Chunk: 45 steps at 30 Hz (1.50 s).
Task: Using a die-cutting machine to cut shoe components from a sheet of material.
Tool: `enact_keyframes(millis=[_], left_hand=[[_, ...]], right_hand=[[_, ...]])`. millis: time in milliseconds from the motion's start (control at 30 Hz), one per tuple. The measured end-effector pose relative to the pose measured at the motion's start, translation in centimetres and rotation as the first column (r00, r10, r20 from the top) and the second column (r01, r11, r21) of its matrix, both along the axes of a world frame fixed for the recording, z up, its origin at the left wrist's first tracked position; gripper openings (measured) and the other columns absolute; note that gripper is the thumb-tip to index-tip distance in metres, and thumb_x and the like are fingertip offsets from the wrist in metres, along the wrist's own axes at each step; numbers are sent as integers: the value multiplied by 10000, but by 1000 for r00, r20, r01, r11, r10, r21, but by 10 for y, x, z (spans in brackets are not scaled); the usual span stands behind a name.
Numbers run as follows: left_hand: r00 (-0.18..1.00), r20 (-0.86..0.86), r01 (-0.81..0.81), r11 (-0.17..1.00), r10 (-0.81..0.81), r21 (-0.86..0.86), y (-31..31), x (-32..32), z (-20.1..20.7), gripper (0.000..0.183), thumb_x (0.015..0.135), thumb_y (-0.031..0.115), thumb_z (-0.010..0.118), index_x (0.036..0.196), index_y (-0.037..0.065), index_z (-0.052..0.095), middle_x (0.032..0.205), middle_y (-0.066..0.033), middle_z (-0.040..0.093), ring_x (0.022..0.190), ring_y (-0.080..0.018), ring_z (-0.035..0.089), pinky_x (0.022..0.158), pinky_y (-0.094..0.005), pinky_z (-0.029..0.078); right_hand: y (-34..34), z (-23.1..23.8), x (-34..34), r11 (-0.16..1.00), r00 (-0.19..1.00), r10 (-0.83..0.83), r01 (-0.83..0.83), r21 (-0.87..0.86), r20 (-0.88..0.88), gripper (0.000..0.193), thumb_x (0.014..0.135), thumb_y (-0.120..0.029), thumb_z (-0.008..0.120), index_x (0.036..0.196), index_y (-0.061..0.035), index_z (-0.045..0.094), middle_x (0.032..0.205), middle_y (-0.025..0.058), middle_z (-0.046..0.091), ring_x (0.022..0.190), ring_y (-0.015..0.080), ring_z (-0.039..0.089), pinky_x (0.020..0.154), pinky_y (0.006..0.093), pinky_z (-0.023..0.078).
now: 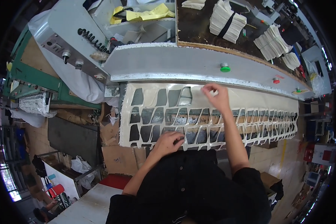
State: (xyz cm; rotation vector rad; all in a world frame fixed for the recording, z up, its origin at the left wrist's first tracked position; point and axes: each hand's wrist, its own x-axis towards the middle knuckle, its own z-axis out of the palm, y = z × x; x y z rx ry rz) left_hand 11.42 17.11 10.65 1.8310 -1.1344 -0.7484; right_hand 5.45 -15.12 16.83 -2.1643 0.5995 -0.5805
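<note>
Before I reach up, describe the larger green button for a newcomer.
Find the long grey beam beyond the cream sheet. On its face, beyond the right hand, is the larger green button. Left of the red button, it looks bigger than the rightmost green button.

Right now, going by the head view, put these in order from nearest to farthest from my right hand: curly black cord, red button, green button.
From your right hand:
1. Green button, just beyond it.
2. Red button, off to the right.
3. Curly black cord, far left.
</note>
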Motion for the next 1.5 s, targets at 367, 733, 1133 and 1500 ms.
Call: enact_keyframes(millis=[367,733,1133,1500], left_hand=[[944,321,29,985,-83,170,-24,1,24,532,927,286,800,1368,23,660,1288,-172,678,1262,-365,623,1148,-475,408],[919,393,-46,993,0,107,-38,-2,22,535,860,236,859,1328,43,686,1200,-158,642,1201,-371,603,1078,-495,431],[905,421,-112,990,65,86,-47,0,10,405,804,177,897,1152,45,736,1130,-178,639,1139,-403,601,968,-512,480],[907,411,-121,991,91,48,-45,34,-7,629,924,370,792,1414,13,626,1430,-207,619,1368,-403,552,1124,-544,398]], right_hand=[[3,1,-45,967,947,218,-176,186,-237,439,943,-292,860,1234,18,753,1051,130,816,928,176,765,821,341,602],[90,-33,-111,972,890,102,-185,-146,-445,489,766,-312,951,1142,-77,746,1105,123,678,1148,360,627,998,482,469],[91,-34,-114,960,899,61,-171,-219,-435,409,776,-207,928,1101,-69,720,1123,138,681,1146,365,617,992,474,481],[29,-21,-4,767,805,424,-563,-307,-415,468,820,-21,731,1279,-110,706,1337,108,693,1255,350,632,1096,470,491]])
